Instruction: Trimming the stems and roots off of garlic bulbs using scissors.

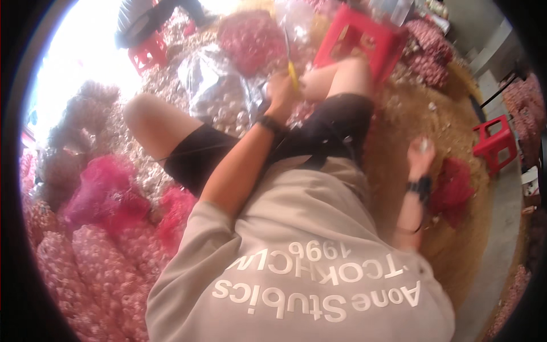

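My left hand [279,93] is closed round the yellow handle of a thin-bladed tool [293,75], held between my knees. Its narrow blade points away from me; blur hides whether it is a knife or shears. Out to the right, my right hand [419,161] is closed on a small whitish bulb, apparently a garlic bulb [423,146]. Below that hand, beside the wrist, lies a crumpled red mesh bag [454,191]. In front of my left hand, a clear plastic sheet [208,80] lies over a heap of pale garlic bulbs [228,117].
Full pink mesh sacks [97,273] crowd the left side, with a loose magenta mesh bag [108,191] on top. A red plastic stool [364,40] stands ahead, another red stool [496,142] at the right. Far left, a person [142,20] is near a red stool [148,52].
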